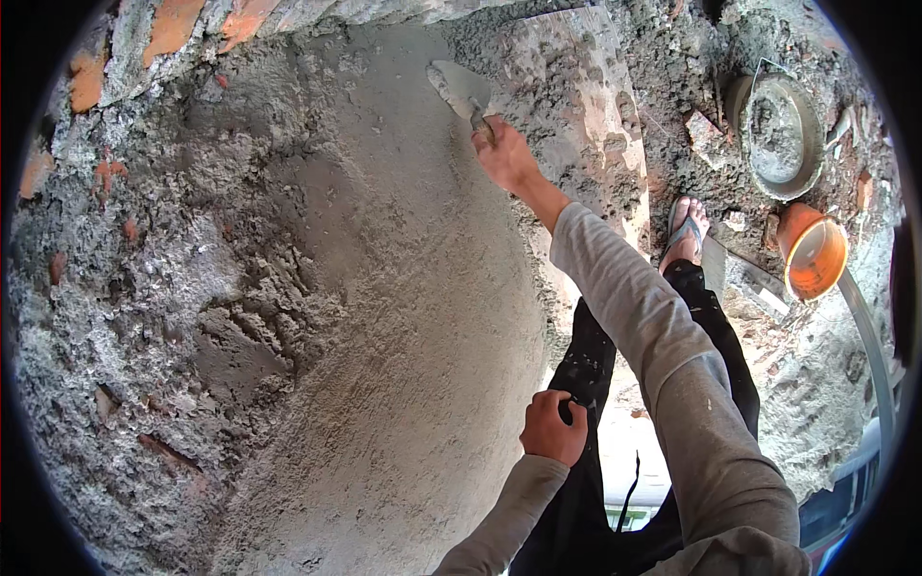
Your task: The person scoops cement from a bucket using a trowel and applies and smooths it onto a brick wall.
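My right hand (pixel 506 156) is closed round the handle of a pointed trowel (pixel 465 88), its arm stretched out ahead of me. Wet grey mortar clings to the left edge of the blade. The blade lies on or just over the upper end of a broad, smoothed mortar surface (pixel 423 307); I cannot tell whether it touches. Lower down, my left hand (pixel 555 432) is curled into a loose fist against my dark trouser leg (pixel 584 360), with no tool seen in it. Rough, lumpy mortar (pixel 115 278) borders the smooth area on the left.
Orange brick patches (pixel 173 29) show at the upper left. A mortar-splashed board (pixel 615 115) lies right of the trowel. Farther right stand a mortar-crusted bucket (pixel 812 144) and an orange bucket (pixel 797 230), with a grey hose (pixel 872 355) below. My sandalled foot (pixel 684 226) stands near rubble.
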Demonstrator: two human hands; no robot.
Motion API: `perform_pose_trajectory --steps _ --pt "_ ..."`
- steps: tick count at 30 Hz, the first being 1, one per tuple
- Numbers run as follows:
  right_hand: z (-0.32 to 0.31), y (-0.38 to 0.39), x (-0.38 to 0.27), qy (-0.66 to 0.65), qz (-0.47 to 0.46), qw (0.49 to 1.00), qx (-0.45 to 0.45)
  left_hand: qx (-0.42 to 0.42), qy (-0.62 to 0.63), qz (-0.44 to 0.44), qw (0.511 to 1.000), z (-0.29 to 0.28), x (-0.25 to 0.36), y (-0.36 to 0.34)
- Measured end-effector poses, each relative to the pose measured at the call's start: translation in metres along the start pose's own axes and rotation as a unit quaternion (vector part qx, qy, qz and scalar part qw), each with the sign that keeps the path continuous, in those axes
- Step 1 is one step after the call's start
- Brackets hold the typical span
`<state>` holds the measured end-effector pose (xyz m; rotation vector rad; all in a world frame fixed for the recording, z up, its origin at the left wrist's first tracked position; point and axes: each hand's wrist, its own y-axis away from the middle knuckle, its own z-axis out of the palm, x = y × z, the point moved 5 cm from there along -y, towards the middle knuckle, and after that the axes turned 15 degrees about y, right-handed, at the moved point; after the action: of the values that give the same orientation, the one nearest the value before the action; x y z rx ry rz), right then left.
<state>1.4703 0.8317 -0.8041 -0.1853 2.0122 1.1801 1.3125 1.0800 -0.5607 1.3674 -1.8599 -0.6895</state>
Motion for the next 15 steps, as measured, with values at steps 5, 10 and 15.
perform_pose_trajectory --steps 5,10,15 --pt "-0.02 0.011 0.009 -0.14 0.0 0.982 -0.126 -0.014 -0.015 -0.012 1.0 0.004 0.01 0.001" --pt "-0.058 0.072 0.005 -0.424 0.029 0.877 -0.223 -0.021 -0.033 -0.028 0.999 0.004 0.007 0.002" --pt "-0.138 0.153 0.009 -0.4 0.01 0.916 -0.023 -0.029 -0.043 -0.032 0.998 0.013 0.012 0.005"
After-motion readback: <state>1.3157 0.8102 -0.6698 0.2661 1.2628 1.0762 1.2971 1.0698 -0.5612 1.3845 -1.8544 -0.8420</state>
